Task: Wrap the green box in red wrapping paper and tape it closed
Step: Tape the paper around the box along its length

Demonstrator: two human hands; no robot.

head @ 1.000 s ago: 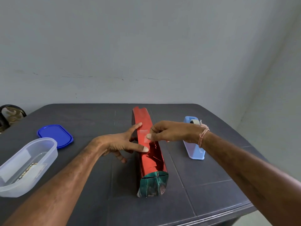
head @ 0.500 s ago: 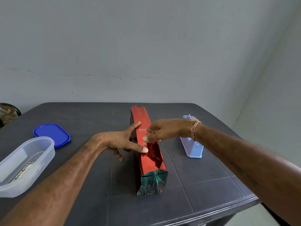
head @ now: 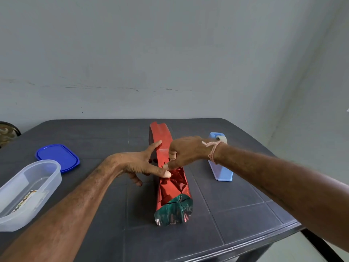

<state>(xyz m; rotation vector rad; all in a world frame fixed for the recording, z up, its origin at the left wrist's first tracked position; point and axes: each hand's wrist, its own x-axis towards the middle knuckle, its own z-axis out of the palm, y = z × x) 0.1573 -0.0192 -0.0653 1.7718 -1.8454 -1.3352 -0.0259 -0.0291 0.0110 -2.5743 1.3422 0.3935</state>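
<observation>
A person steadies a long parcel in red wrapping paper (head: 171,188) at the middle of a dark table (head: 245,220), the parcel lying along the line from 12 o'clock to 6 o'clock. At its 6 o'clock end the green box (head: 174,211) shows, crinkled and uncovered. The left hand (head: 139,165) comes in from 8 o'clock, spread and relaxed. Its forefinger rests on the top of the paper toward 12 o'clock, and its thumb presses the creased paper nearer 6 o'clock. The right hand (head: 187,152), a pale thread (head: 212,150) tied at its wrist, reaches across from 4 o'clock. Its fingers are curled, and its thumb tip is down on the paper just beside the left thumb. I cannot tell whether it pinches anything. A light blue tape dispenser (head: 221,167) stands near the parcel at 3 o'clock. A blue lid (head: 58,156) lies at 9 o'clock. A clear plastic tub (head: 28,190) sits at 8 o'clock by the table's edge.
</observation>
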